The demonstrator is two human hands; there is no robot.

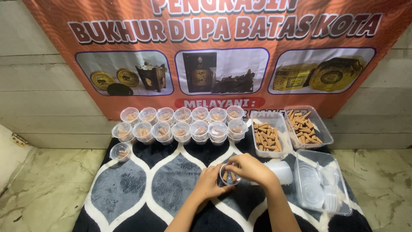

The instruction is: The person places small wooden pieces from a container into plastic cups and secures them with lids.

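My left hand (209,182) holds a small clear plastic cup (228,176) from the left side, above a patterned mat (141,184). From the right, my right hand (252,169) curls over the cup's rim, fingers at its mouth. A brown cone-shaped piece seems to sit inside the cup, partly hidden by my fingers. Behind the right hand lies a stack of empty clear cups (281,171) on its side.
Two rows of lidded cups (182,125) filled with brown cones line the mat's far edge, one more cup (120,152) at the left. Two clear tubs of brown cones (267,136) (305,127) stand far right. A tub of clear lids (322,182) sits near right. An orange banner (223,56) hangs behind.
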